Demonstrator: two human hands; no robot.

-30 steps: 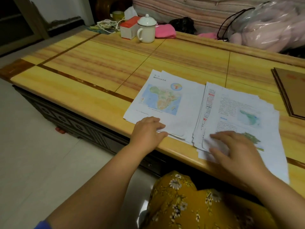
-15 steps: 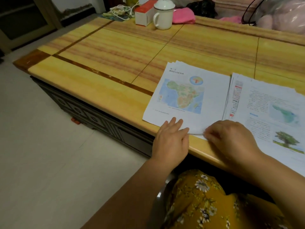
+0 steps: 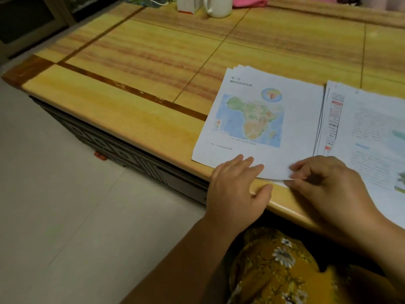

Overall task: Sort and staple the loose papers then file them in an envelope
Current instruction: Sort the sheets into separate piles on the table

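Yellow striped tabletop (image 3: 135, 62) over pale tiled floor (image 3: 54, 216); white mug (image 3: 219, 6) at far edge

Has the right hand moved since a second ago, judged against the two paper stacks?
Yes. The right hand left the text stack and went leftward to the map stack, pinching its near corner.

Both forearms are bare from the wrist up to where they leave the picture, with no sleeve, watch or bracelet showing on either. The left hand (image 3: 235, 185) and the right hand (image 3: 328, 185) carry no rings, and the nails are short and unpainted. Across the lap lies a mustard-yellow garment (image 3: 274, 270) printed with small white daisy-like flowers with dark centres and thin greenish sprigs, its cloth gathered in soft folds.
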